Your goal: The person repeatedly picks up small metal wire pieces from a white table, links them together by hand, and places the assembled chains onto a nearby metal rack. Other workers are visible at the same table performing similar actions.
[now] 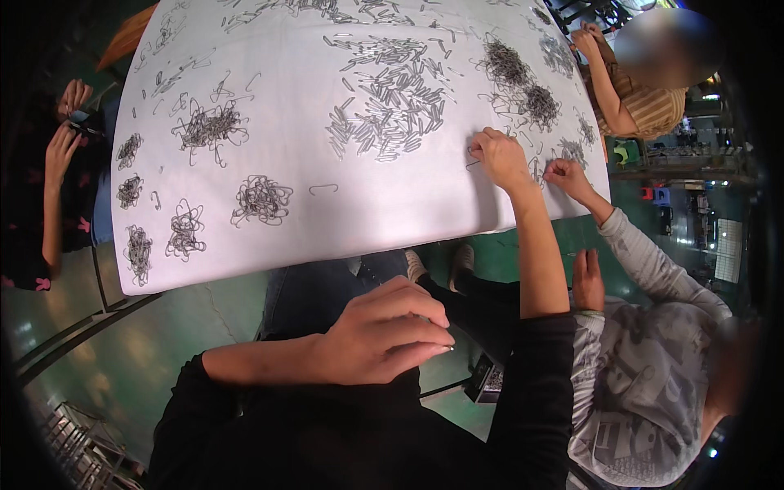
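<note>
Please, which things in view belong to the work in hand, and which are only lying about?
Belong to the work:
white-covered table
tangled piles of bent grey metal wire hooks
short, straight silver metal pieces, heaped between piles
right hand, with bent wire at its fingertips

Apparently just lying about:
brown wooden surface, upper left
bright green object, right background
dark box-shaped object, below

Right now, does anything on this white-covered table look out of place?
Slightly: one bent wire hook lies alone to the right of the nearest hook pile, and a second hook sits apart at left, while most are heaped. Nothing looks clearly damaged.
</note>
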A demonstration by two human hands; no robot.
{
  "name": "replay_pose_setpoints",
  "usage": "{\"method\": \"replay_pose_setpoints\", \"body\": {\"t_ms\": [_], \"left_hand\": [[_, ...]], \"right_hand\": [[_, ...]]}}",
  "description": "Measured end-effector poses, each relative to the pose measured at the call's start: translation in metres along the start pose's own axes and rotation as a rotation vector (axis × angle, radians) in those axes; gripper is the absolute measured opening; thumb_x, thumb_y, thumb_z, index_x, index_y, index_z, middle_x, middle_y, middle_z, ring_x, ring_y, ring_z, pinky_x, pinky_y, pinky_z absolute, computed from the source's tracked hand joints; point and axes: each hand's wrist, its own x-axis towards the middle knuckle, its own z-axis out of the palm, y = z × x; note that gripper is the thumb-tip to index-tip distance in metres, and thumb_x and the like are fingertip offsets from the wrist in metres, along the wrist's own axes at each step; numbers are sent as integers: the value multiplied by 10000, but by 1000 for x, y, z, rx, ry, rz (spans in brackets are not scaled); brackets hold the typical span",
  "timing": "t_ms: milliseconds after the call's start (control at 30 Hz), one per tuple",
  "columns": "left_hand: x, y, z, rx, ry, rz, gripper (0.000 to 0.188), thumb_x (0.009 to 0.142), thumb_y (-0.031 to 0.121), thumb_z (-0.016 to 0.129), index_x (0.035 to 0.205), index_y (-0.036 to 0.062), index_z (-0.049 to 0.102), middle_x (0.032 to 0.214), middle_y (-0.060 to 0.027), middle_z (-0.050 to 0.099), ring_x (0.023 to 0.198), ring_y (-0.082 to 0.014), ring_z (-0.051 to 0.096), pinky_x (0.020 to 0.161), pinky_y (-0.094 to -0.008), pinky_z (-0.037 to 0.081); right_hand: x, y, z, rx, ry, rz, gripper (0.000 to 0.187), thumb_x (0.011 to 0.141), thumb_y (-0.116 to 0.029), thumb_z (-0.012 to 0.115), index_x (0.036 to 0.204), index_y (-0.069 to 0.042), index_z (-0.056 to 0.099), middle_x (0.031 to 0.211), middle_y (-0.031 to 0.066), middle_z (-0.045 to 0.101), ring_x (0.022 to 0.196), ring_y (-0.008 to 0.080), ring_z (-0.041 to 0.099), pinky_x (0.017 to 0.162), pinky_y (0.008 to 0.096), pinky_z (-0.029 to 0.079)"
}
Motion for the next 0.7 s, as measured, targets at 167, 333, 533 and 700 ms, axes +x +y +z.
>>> {"method": "replay_pose_setpoints", "body": {"t_ms": [167,333,533,700], "left_hand": [[2,-2,1,7,-35,-77,205,701,-28,754,879,70,725,929,-47,626,816,-188,591,695,-296,487],[2,-10,4,64,-32,-59,174,732,20,757,885,87,711,891,-35,639,771,-188,589,663,-291,487],[6,-19,4,117,-50,-70,113,764,26,725,870,62,702,848,-52,677,779,-191,614,674,-296,496],[7,-25,9,118,-56,-75,127,781,24,707,902,58,691,880,-61,683,789,-198,622,678,-296,500]], "right_hand": [[-5,10,-8,1397,-93,675,157,936,-181,589,901,-29,599,863,8,591,691,106,504,603,231,414],[-27,-9,-24,2064,-20,689,146,953,-182,572,942,-37,584,933,52,588,668,87,472,555,187,380],[-71,-82,-79,2008,257,620,112,946,-124,568,927,-15,581,867,73,624,619,92,538,521,210,415],[-126,-172,-141,1940,500,551,95,931,-109,586,933,-14,574,888,72,620,639,92,554,515,205,406]]}}
